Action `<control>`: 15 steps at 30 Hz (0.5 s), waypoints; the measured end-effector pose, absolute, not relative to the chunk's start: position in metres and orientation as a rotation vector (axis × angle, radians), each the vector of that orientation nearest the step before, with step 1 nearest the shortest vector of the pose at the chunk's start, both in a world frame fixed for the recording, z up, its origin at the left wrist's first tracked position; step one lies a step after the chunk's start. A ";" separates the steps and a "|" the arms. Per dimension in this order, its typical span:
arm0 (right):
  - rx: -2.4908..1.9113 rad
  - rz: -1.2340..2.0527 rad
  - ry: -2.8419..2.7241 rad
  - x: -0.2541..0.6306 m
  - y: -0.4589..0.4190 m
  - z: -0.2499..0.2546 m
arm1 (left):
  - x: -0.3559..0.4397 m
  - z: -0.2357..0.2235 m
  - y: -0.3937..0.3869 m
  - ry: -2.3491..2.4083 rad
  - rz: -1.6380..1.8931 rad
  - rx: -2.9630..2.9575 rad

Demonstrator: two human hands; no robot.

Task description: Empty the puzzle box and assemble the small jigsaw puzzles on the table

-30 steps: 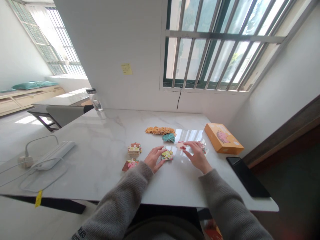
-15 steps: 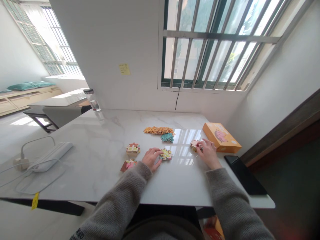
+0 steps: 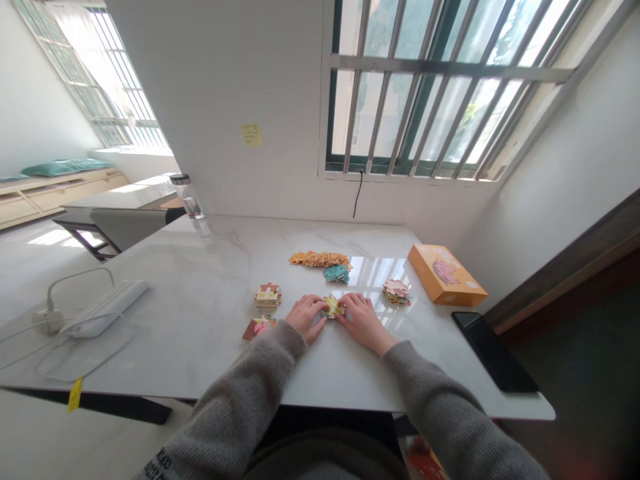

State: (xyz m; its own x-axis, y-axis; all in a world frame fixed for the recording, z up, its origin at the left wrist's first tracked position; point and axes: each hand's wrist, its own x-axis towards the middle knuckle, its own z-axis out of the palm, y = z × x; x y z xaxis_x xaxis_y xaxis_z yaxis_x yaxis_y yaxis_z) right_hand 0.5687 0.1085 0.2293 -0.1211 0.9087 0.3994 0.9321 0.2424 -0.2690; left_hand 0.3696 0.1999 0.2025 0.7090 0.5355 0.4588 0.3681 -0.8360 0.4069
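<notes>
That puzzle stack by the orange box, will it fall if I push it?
The stack of puzzle pieces looks loose and uneven, so it would probably slide apart. The pieces seem thin cardboard, likely light and stiff. The shiny tabletop may let them skid.

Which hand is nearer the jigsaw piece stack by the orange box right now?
Right: the right hand lies just left of the jigsaw piece stack, apart from it. The left hand lies farther left, past the jigsaw pieces between them.
</notes>
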 end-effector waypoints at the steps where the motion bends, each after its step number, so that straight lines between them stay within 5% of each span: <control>1: -1.658 -0.073 -2.057 0.570 0.108 0.229 | 0.370 0.204 0.199 0.713 0.840 2.631; 15: -1.379 -0.145 -2.080 0.574 0.105 0.233 | 0.369 0.217 0.198 0.708 0.936 2.620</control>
